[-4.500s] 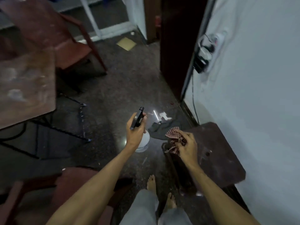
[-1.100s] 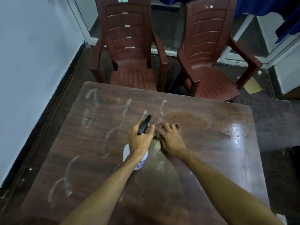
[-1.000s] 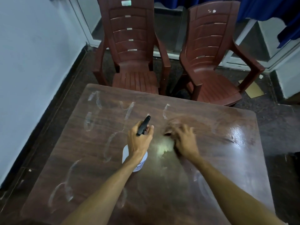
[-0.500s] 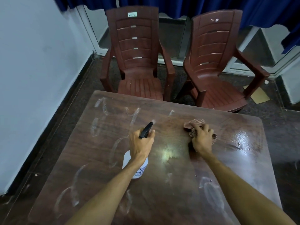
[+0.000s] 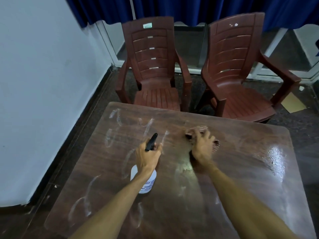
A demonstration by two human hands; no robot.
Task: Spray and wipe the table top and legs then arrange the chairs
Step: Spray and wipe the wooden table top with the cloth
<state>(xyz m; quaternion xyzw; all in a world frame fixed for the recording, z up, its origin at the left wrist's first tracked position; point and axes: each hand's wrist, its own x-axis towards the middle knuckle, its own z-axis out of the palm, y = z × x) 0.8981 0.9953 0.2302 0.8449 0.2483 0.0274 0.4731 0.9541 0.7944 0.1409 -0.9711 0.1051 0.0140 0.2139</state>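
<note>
A dark brown table top [image 5: 120, 178] fills the lower view, streaked with whitish marks and wet at the right. My left hand [image 5: 148, 156] grips a white spray bottle [image 5: 146, 182] with a black nozzle, held upright over the table's middle. My right hand [image 5: 202, 146] presses a red checked cloth [image 5: 198, 131] flat on the table top, a little right of the bottle. Two brown plastic armchairs stand beyond the far edge, the left chair [image 5: 153, 66] facing me and the right chair [image 5: 238, 69] angled.
A white wall [image 5: 43, 83] runs along the left with a dark skirting. Blue curtains [image 5: 189, 7] hang over glass doors behind the chairs. A piece of cardboard [image 5: 293, 104] lies on the floor at the right.
I turned from a low stool by the wall to the table. Over the last second my right hand slid the cloth rightward and farther across the top; the left hand kept the bottle in place.
</note>
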